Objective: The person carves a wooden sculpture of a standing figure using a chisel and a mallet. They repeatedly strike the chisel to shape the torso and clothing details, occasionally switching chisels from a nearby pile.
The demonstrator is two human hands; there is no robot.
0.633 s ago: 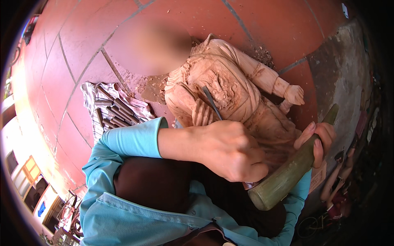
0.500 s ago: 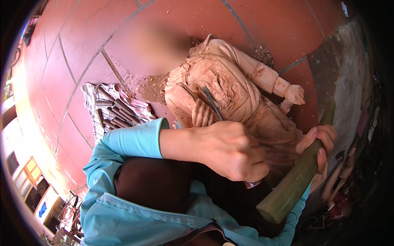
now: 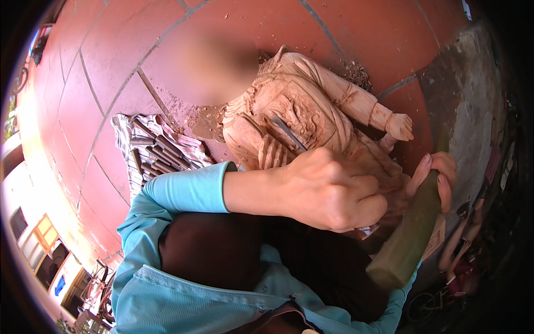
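A carved wooden statue [image 3: 311,119] of a robed figure lies on the floor in front of me, with a relief on its chest; its head area is blurred. My left hand [image 3: 334,192] is closed in a fist around a chisel [image 3: 289,133]. The blade points away from me, its tip at the chest relief, and the handle's end peeks out below the fist. On the right, my right hand [image 3: 442,172] grips a greenish wooden mallet [image 3: 409,231], club-shaped, whose thick end slants down toward me. Mallet and chisel are apart.
Several dark-handled chisels [image 3: 161,156] lie on a striped cloth [image 3: 125,139] at the left. Wood shavings [image 3: 353,75] are scattered on the red tiled floor [image 3: 250,25] around the statue. A grey concrete strip [image 3: 467,100] runs along the right. Bicycles [image 3: 97,286] stand far left.
My left hand has shifted right, tilting the chisel to a flatter slant while its tip stays near the relief. The mallet's thick end has swung right and slightly up, away from the chisel's end.
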